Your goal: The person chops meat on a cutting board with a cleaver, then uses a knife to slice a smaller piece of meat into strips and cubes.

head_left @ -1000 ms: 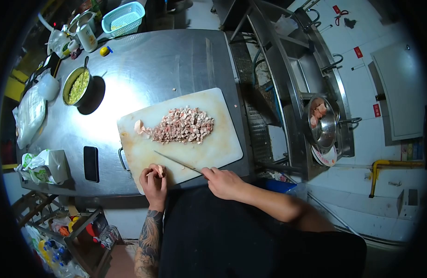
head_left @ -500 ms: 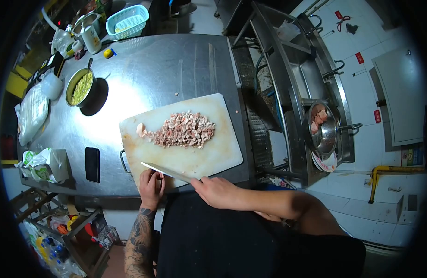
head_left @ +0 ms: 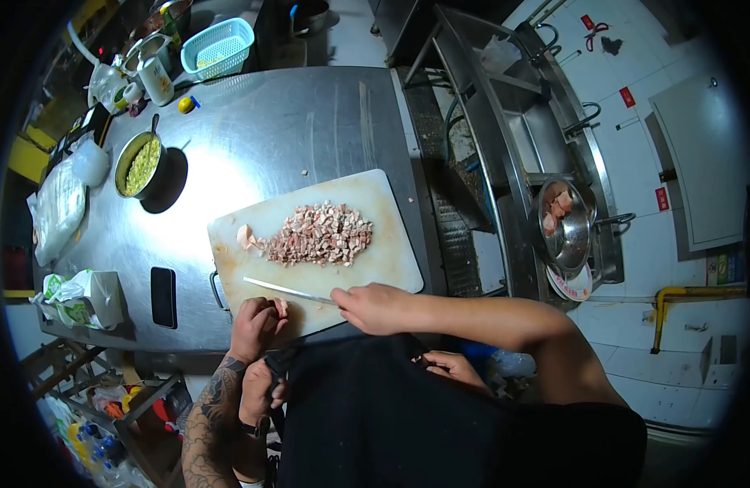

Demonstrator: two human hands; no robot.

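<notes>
My right hand (head_left: 371, 309) is wrapped round the handle of a knife (head_left: 285, 289), its blade pointing left over the near part of a white cutting board (head_left: 383, 272). Beside the board's near left corner, my left hand (head_left: 257, 327) has its fingers curled on a pinkish piece of meat (head_left: 282, 308), mostly covered by them. A heap of diced meat (head_left: 322, 236) lies mid-board, with a paler uncut piece (head_left: 245, 237) at its left end.
Another person's hands (head_left: 259, 392) (head_left: 455, 368) are at the sides of my black clothing. A phone (head_left: 163, 298), a pot of chopped green food (head_left: 141, 167) and a blue basket (head_left: 219, 49) stand on the steel table (head_left: 310, 114). Right, a metal bowl (head_left: 574, 236) holds meat beside the sink (head_left: 538, 138).
My left hand has shifted slightly left, and the knife has moved a little away from it. The other person's hand with a wristband has come into view; their other hand shows more.
</notes>
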